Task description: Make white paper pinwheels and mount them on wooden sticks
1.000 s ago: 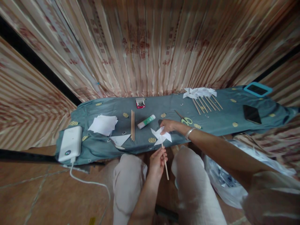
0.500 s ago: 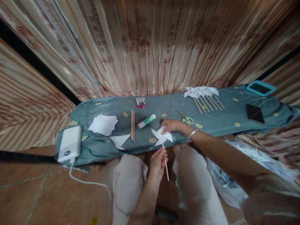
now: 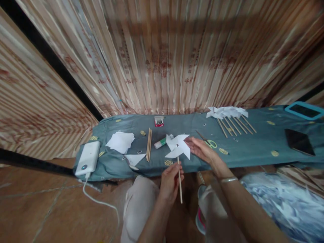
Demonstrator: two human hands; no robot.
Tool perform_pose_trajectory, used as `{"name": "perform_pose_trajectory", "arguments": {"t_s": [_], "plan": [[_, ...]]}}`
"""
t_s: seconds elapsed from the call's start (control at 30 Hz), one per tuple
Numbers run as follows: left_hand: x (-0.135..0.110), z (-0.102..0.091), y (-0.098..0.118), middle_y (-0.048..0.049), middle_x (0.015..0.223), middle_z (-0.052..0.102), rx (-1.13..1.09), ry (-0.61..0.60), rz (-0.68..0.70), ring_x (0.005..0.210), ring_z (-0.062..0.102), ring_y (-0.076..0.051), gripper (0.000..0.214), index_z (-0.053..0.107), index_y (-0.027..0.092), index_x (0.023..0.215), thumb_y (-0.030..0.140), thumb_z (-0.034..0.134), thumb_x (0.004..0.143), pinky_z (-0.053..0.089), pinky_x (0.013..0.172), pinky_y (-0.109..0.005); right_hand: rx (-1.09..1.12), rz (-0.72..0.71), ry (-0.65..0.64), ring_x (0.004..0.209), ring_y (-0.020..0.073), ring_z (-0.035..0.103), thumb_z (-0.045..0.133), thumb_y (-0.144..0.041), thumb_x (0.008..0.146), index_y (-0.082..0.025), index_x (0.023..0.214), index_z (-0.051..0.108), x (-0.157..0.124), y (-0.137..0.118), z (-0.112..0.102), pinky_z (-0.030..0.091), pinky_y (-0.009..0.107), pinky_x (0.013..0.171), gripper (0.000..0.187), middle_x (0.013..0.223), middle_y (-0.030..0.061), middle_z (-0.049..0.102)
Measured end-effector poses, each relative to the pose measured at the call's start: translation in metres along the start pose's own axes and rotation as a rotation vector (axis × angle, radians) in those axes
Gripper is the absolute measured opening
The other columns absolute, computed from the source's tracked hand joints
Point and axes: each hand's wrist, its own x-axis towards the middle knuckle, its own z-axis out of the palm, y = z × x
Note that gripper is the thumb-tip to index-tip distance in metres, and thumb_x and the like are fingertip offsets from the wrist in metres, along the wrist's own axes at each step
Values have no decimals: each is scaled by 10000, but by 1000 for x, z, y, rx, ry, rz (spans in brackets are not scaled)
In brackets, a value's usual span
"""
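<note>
In the head view, the left hand (image 3: 169,181) pinches a thin pale wooden stick (image 3: 180,189) just below a white folded-paper pinwheel (image 3: 179,149) with a small shiny pin at its centre. The pinwheel appears over the near edge of a long bench covered in grey-green cloth (image 3: 258,145), the stick's lower end pointing back past that edge. The right hand (image 3: 202,149) is loosely spread beside the right-hand blade; whether the fingertips touch the paper cannot be told.

Behind the pinwheel, partly hidden, lies a white-and-green glue stick (image 3: 160,143); to its left are several bare wooden sticks (image 3: 149,145). A small red-and-white box (image 3: 159,122) sits near the far edge. Toward the left end are a stack of white paper sheets (image 3: 120,141), a folded white paper triangle (image 3: 136,159) and, by the near left corner, a white power bank (image 3: 87,158). Green-handled scissors (image 3: 211,143) lie right of the right hand's fingers, with a row of finished paper pinwheels (image 3: 226,112) along the far edge.
</note>
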Motion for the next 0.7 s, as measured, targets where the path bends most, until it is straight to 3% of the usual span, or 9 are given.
{"name": "perform_pose_trajectory", "arguments": {"t_s": [0.03, 0.17, 0.3, 0.43, 0.7], "plan": [[4, 5, 5, -22, 664, 659, 11, -5, 22, 577, 573, -71, 371, 751, 110, 781, 260, 905, 478, 464, 569, -182, 36, -41, 20, 982, 188, 679, 503, -720, 766, -208, 1002, 645, -1, 3, 2, 535, 294, 844, 581, 1055, 110, 723], [28, 27, 24, -35, 686, 690, 29, -47, 126, 633, 590, -90, 404, 761, 123, 776, 301, 914, 446, 457, 657, -209, 239, -100, 67, 854, 214, 699, 631, -744, 650, -203, 923, 693, -6, 15, 15, 543, 325, 769, 610, 940, 110, 746], [51, 41, 36, -30, 672, 694, 49, -53, 217, 633, 581, -106, 384, 765, 142, 733, 314, 910, 422, 432, 660, -232, 36, -77, -60, 702, 152, 643, 745, -586, 648, -192, 866, 750, -13, 20, 25, 495, 259, 646, 451, 850, 60, 743], [61, 38, 36, -44, 683, 704, 98, -27, 229, 642, 574, -116, 402, 775, 139, 743, 310, 907, 404, 414, 644, -236, -85, -94, -67, 705, 151, 611, 780, -535, 602, -192, 765, 766, -12, 22, 30, 490, 280, 697, 380, 780, 29, 729], [68, 29, 33, -53, 675, 703, 143, -11, 213, 577, 535, -99, 385, 778, 130, 737, 316, 892, 421, 376, 574, -233, -106, -132, -62, 633, 146, 584, 755, -527, 615, -193, 688, 727, -4, 35, 41, 472, 292, 660, 343, 678, 13, 695]]}}
